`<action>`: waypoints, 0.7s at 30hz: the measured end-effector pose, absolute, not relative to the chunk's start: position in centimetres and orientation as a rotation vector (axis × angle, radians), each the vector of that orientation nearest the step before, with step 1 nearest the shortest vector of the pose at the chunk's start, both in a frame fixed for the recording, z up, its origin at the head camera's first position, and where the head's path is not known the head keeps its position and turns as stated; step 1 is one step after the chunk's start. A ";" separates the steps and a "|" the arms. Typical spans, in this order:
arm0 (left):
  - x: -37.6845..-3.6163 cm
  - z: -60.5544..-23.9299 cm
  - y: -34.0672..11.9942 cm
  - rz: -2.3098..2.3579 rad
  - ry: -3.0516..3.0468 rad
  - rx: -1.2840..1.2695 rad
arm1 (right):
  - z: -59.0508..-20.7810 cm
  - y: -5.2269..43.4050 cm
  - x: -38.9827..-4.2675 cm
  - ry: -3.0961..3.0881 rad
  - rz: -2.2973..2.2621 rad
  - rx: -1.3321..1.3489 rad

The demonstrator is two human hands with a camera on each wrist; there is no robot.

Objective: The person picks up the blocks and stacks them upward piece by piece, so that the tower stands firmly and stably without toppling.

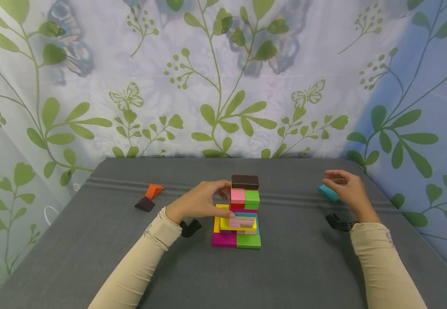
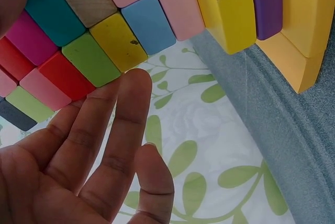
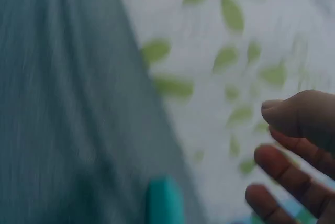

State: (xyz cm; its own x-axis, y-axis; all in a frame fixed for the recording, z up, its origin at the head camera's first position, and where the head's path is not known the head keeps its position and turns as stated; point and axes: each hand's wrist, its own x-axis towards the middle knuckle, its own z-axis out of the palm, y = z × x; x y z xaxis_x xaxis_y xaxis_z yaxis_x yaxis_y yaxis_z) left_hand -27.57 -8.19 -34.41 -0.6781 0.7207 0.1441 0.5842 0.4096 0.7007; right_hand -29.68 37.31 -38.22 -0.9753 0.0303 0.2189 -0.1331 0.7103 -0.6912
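Note:
A tower of coloured blocks [image 1: 242, 214] stands in the middle of the grey table [image 1: 293, 270], with a dark brown block [image 1: 244, 181] on top. My left hand [image 1: 204, 199] rests against the tower's left side, fingertips by the pink block [image 1: 237, 196] and thumb low at the yellow layer. In the left wrist view the left hand [image 2: 94, 150] has straight fingers just below the stacked blocks [image 2: 104, 30]. My right hand [image 1: 347, 189] hovers with loosely bent fingers over a teal block [image 1: 328, 193] lying at the right. The right wrist view is blurred, showing the fingers [image 3: 293, 156] apart from the teal block [image 3: 165, 200].
An orange wedge block [image 1: 154, 190] and a dark maroon block [image 1: 144, 204] lie at the table's left rear. A leaf-and-butterfly patterned curtain [image 1: 223, 86] closes off the back and sides. The table's far edge runs just behind the tower.

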 end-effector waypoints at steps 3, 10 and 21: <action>-27.5 -34.4 -8.2 1.127 2.475 1.156 | -39.5 39.6 -29.9 -2.837 1.017 -0.019; -27.7 -34.6 -8.2 1.129 2.479 1.151 | -40.7 41.4 -30.4 -3.059 0.796 -0.006; -27.6 -34.5 -8.2 1.137 2.472 1.143 | -38.1 36.9 -30.4 -2.900 1.021 0.222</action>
State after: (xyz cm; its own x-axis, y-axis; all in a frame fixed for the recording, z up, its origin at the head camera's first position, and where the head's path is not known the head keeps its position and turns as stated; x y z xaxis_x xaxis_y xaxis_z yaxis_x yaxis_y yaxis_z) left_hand -27.57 -8.17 -34.48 -0.6847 0.7158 0.1375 0.5703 0.4087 0.7125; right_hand -30.41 36.94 -38.13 -0.9879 -0.1158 0.1035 -0.1551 0.7704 -0.6184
